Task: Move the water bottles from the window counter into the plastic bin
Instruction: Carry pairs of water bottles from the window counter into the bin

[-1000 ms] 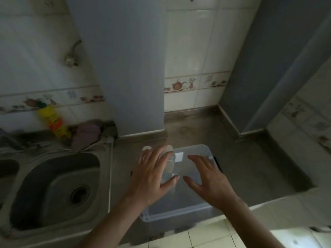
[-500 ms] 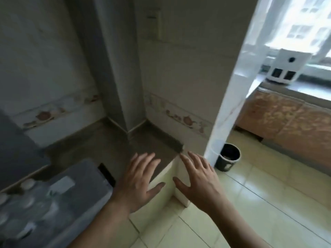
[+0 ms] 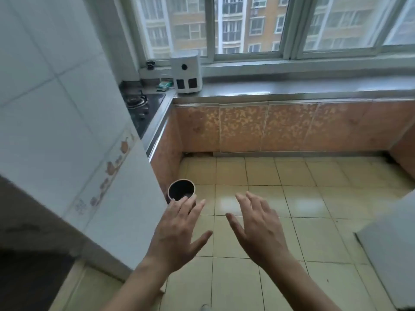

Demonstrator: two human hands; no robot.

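- Left hand (image 3: 177, 230) and right hand (image 3: 258, 230) held out over the tiled floor (image 3: 314, 198), fingers spread, grasping nothing
- Window counter (image 3: 292, 89) well ahead; only a white appliance (image 3: 186, 72) stands on it; water bottles and plastic bin out of view
- Small dark bin (image 3: 181, 189) on the floor beside the left fingertips

- Floor (image 3: 292, 221): glossy yellow-beige tiles with dark grout lines.
- Cabinet doors (image 3: 289, 126): orange-brown with a pale leaf-like speckle.
- Wall (image 3: 56, 97): white tiles, with a border strip (image 3: 112, 167) of brown teapot and fruit motifs.
- Appliance (image 3: 186, 72): white with black panels.
- Bin (image 3: 181, 189): dark inside.
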